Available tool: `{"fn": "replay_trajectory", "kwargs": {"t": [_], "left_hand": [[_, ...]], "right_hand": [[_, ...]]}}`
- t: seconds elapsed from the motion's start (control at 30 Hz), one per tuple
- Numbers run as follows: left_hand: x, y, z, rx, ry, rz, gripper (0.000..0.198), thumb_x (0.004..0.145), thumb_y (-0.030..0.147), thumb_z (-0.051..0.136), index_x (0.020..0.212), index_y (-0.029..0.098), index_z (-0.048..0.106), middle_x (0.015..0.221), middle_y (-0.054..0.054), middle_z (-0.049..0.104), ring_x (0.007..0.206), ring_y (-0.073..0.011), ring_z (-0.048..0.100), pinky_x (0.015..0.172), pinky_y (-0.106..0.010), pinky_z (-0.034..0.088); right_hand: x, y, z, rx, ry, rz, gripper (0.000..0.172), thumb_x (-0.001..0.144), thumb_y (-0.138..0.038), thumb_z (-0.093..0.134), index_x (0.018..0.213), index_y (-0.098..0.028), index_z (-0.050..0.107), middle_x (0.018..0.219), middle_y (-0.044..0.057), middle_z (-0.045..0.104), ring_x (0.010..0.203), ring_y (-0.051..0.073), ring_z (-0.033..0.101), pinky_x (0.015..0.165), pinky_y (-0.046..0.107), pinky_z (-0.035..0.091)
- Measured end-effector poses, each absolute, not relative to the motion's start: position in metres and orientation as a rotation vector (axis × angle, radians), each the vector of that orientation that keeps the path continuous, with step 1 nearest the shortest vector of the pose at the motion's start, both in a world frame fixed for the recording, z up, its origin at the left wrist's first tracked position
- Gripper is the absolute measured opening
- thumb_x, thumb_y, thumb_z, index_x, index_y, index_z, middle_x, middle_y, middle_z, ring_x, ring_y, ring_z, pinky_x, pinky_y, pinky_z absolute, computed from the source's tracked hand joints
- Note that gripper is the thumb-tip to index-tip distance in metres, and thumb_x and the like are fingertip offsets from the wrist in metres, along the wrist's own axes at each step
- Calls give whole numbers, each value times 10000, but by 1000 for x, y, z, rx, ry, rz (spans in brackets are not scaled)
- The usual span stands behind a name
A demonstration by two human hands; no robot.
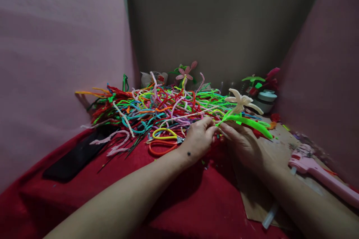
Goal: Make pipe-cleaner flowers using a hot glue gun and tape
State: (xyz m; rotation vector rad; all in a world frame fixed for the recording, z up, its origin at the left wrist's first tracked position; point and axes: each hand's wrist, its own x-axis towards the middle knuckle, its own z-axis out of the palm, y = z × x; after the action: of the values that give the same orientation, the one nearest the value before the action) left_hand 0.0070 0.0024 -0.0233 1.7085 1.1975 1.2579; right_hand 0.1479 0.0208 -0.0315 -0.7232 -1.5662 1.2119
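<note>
Cream flower (240,101) above right hand (244,145); green stem (223,120) between fingertips, left hand (198,137) beside.

Table covered in deep-red fabric (196,209). Far edge: tangled heap of multicol. fuzzy pipe cleaners (174,101). Nr L edge: flat black rectangular phone-like slab (71,158). Approx. mid-table: small scissors w/ yellow & red loop handles (178,140). R side: flat brown cardboard sheet (254,201). Nr R edge: pink plastic glue gun (316,170), exact support unclear.

Flower (240,101) — fuzzy, cream, narrow petals spread wide. Bright green stem (223,118) slants down leftward, pinched at its lower end. Long green leaf (254,123) — arched outward to the right.
</note>
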Motion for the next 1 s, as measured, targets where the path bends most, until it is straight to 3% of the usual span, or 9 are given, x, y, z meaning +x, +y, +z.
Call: {"fn": "replay_trajectory", "kwargs": {"t": [0.23,0.53,0.8,1.0], "left_hand": [[5,2,-14,1267,917,1144,141,777,225,527,668,170,456,451,84,433,293,-29,327,318,-150,274],[0,3,-15,1014,615,993,113,788,210,554,724,154,478,473,89,409,302,-12,266,323,-148,329],[-4,6,-18,919,502,898,53,820,200,534,823,154,509,493,97,369,311,-12,243,327,-142,318],[-4,5,-19,923,467,912,104,801,210,557,888,157,535,496,105,347,310,-13,227,329,-148,307]], "right_hand": [[150,26,-43,-717,-1331,1465,202,719,-363,682,859,-220,650,864,15,666,781,168,594,707,283,451],[150,24,-35,-705,-1209,1546,131,637,-265,755,724,-203,678,710,-10,656,624,122,556,617,259,434],[148,25,-34,-666,-1154,1639,189,618,-197,742,802,-220,709,723,-20,682,653,107,577,673,240,448],[146,22,-30,-633,-1189,1610,191,636,-212,703,827,-205,703,780,21,689,757,176,612,756,316,457]]}}
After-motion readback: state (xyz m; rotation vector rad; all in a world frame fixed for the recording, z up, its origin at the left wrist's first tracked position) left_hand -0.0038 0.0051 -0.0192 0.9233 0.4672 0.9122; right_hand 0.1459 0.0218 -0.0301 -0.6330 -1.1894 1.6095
